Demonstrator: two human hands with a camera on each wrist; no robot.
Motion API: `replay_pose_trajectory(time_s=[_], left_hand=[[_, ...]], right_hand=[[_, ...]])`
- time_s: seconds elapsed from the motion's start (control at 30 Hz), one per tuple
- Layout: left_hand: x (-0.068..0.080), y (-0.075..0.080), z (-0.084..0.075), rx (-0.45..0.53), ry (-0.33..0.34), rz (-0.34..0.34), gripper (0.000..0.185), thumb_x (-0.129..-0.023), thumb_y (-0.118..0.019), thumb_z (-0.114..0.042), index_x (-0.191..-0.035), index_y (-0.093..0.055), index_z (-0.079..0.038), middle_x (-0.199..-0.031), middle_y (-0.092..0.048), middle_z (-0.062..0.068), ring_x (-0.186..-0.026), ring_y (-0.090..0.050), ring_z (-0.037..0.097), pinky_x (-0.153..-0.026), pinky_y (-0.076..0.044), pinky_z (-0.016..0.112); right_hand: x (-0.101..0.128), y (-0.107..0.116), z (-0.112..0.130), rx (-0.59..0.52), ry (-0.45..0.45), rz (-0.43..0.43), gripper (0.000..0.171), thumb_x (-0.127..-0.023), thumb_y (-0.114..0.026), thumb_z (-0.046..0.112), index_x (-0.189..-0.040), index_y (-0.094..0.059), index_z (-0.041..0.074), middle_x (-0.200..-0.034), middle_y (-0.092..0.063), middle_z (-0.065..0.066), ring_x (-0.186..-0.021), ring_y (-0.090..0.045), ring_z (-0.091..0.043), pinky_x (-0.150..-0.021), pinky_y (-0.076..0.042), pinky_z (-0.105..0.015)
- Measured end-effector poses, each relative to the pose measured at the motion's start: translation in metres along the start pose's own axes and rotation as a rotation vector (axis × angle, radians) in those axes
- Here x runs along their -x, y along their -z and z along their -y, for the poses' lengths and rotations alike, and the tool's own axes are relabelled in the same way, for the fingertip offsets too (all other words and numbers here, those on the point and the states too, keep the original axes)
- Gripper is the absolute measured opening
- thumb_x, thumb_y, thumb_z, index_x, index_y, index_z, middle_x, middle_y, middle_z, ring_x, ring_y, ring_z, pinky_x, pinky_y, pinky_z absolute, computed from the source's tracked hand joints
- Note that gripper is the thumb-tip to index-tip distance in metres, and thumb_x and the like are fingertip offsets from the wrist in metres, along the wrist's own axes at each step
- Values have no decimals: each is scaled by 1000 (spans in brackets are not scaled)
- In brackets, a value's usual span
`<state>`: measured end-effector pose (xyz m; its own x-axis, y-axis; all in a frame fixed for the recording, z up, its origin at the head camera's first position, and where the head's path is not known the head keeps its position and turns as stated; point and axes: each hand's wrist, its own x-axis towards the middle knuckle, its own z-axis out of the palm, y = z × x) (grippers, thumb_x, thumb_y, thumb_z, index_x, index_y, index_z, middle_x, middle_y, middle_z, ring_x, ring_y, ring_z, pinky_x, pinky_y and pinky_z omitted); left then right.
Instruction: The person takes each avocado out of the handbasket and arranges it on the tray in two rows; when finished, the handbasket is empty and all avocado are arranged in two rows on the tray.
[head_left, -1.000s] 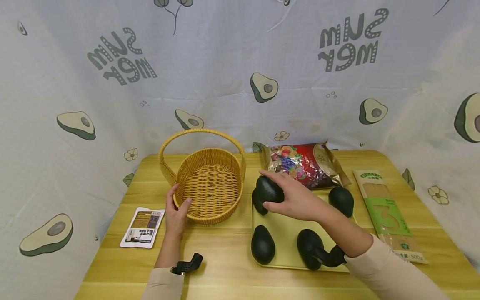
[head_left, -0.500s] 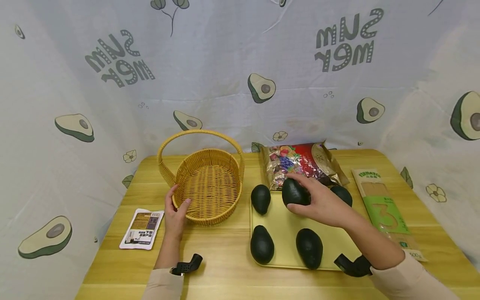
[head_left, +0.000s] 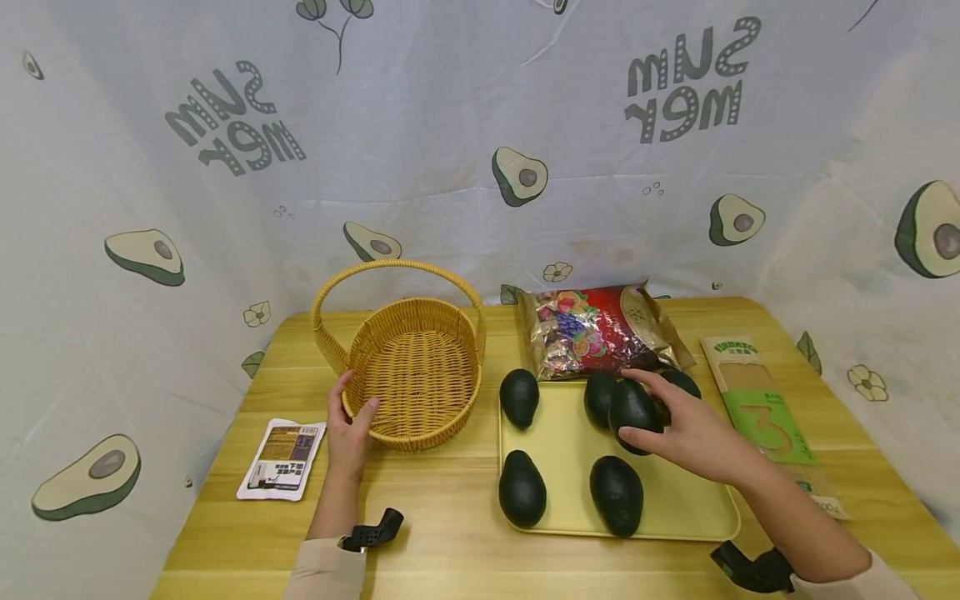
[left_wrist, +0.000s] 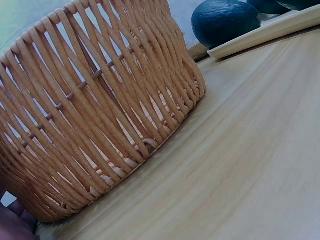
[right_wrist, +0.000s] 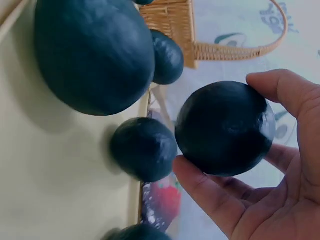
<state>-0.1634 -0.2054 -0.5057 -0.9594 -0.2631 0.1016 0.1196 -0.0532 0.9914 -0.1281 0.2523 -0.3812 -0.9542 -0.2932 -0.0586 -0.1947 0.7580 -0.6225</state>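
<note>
My right hand [head_left: 693, 429] pinches a dark green avocado [head_left: 630, 412] between thumb and fingers over the right half of a yellow tray [head_left: 555, 454]. In the right wrist view the held avocado [right_wrist: 225, 127] shows its rounded end, gripped at its sides. Several other avocados lie on the tray, among them one at the far left [head_left: 519, 398], one at the near left [head_left: 522, 489], one at the near middle [head_left: 617, 496]. Another [head_left: 598, 398] sits just left of the held one. At the near-left rim of a wicker basket [head_left: 416, 375], my left hand [head_left: 348, 433] holds on, thumb over the rim.
Behind the tray lies a shiny red and gold bag [head_left: 600, 329]. A pasta pack with a green label [head_left: 765, 417] is on the right. A white pouch [head_left: 281, 460] lies left of the basket. A printed cloth [head_left: 442, 150] hangs behind the wooden table [head_left: 435, 533].
My right hand has carried the avocado from over the tray's far-left corner rightward and toward me. The far-left and near-middle avocados now show fully. My left hand stays at the basket.
</note>
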Motion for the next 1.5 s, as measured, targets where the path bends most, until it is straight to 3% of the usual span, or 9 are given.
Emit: replay_pose_trajectory(time_s=[0.3,0.4,0.53,0.73,0.8,0.97,1.17,1.4,1.5], left_hand=[[-1,0,1,30,-7,0,63,-99,-55,-5,-156,-29,-9,-163,-25,11,-147,-32,31,-100,-39,15],[-1,-1,2,35,-7,-6,62,-99,-55,-4,-156,-30,-8,-164,-24,9,-148,-31,31,-101,-38,14],[-1,-1,2,43,-10,-7,63,-99,-55,-3,-156,-29,-7,-163,-25,9,-147,-31,31,-101,-38,15],[-1,-2,1,29,-8,-7,62,-99,-55,-5,-156,-30,-8,-163,-25,8,-148,-30,31,-101,-37,15],[0,-1,0,19,-6,-5,62,-100,-55,-5,-156,-30,-9,-164,-23,7,-150,-27,30,-107,-35,20],[0,0,1,-2,1,-8,62,-99,-55,-6,-156,-30,-9,-166,-20,4,-153,-22,28,-116,-29,34],[0,0,1,-1,-5,-10,61,-100,-55,-6,-156,-31,-10,-165,-22,5,-152,-25,28,-109,-32,22],[0,0,0,2,0,-7,62,-100,-55,-6,-156,-30,-9,-167,-19,4,-154,-20,27,-119,-25,41],[0,0,0,6,7,-4,62,-100,-55,-6,-157,-29,-8,-167,-19,5,-154,-21,28,-118,-28,37]], right_hand=[[25,-5,-25,-96,-83,38,80,-95,-73,37,-159,-30,13,-145,-46,-36,-122,-54,-56,-76,-56,-48],[32,-6,-32,-86,-111,48,78,-94,-73,38,-157,-34,13,-142,-50,-35,-117,-59,-51,-73,-56,-42],[40,-5,-41,-34,-154,70,78,-94,-73,41,-156,-35,12,-137,-54,-39,-112,-63,-50,-72,-56,-44],[51,-1,-56,-49,-178,117,77,-96,-71,37,-157,-33,7,-139,-48,-43,-111,-62,-51,-74,-55,-48],[54,1,-60,-67,-192,143,77,-97,-70,36,-157,-32,6,-140,-46,-43,-111,-63,-49,-75,-54,-47],[58,5,-68,-115,-253,215,79,-97,-69,36,-158,-29,5,-139,-43,-44,-109,-64,-45,-76,-54,-45],[59,7,-77,-84,-276,231,79,-96,-70,36,-157,-31,4,-132,-51,-39,-107,-64,-43,-74,-52,-42],[61,6,-80,-54,-311,234,81,-94,-72,40,-155,-33,4,-131,-53,-39,-107,-64,-43,-74,-52,-41],[63,7,-81,-58,-294,238,79,-96,-70,38,-156,-31,3,-131,-51,-43,-109,-63,-48,-75,-54,-43]])
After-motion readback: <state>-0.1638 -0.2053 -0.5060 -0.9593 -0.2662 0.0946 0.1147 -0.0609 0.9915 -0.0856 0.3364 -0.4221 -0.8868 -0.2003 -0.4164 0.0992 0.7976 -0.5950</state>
